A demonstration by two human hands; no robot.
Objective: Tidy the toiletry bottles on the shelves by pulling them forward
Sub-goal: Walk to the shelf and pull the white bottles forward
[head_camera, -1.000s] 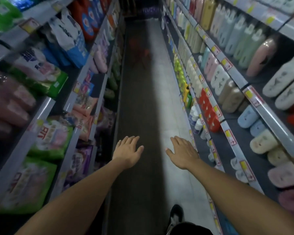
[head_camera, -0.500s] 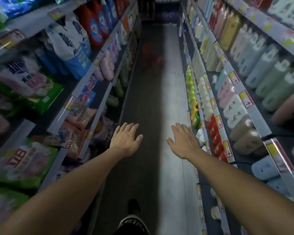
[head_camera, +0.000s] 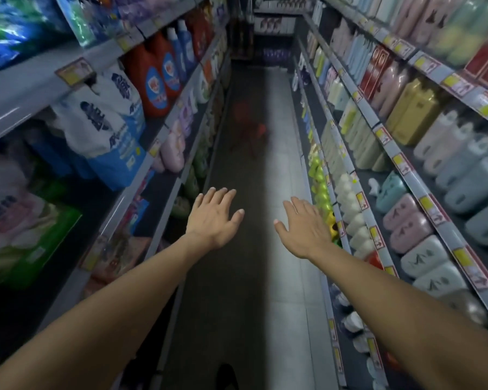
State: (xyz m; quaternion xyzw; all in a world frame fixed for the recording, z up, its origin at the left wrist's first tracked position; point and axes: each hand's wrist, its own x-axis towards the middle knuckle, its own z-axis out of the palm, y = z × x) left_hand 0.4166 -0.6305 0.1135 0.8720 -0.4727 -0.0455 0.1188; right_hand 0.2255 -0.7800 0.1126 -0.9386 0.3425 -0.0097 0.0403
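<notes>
While glossy bottles (head_camera: 412, 229) gleam, flat hands (head_camera: 213, 218) hover.

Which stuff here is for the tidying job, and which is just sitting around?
For the job:
- toiletry bottles on the right-hand shelves
- left hand and right hand, both open and empty

Just sitting around:
- detergent bags
- red detergent jugs
- red stool

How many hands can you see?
2. The left hand is open over the dark floor; the right hand is open beside it, nearer the green bottles. Neither holds anything.
</notes>
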